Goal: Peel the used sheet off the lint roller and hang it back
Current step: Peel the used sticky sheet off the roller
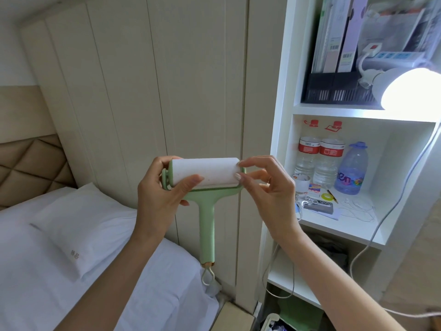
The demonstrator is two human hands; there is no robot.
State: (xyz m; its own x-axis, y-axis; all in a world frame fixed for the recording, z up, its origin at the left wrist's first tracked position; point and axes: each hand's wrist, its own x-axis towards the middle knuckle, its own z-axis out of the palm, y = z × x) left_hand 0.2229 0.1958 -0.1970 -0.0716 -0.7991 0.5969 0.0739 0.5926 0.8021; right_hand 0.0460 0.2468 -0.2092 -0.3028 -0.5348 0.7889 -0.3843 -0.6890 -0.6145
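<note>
Bedding lies low and to the left of the hands, a white pillow on a white bed, and it is the first risk: a freed sticky sheet that swings that way could cling to the cloth. Left hand is closed around the left end of the lint roller, thumb laid across the front of the white roll, fingers curled behind it, while the green handle hangs straight down between the wrists with its cord loop dangling free. That thumb presses on the adhesive face, so it may pin the layer meant to lift, or stick. Right hand is at the roll's right end, thumb and forefinger pinched at the paper's edge, the other fingers loosely spread; whether a corner is actually caught I cannot tell. Picking too deep could raise two layers, and a slanted pull could tear a strip. To the right of that hand a shelf holds water bottles and small clutter an elbow might knock.
</note>
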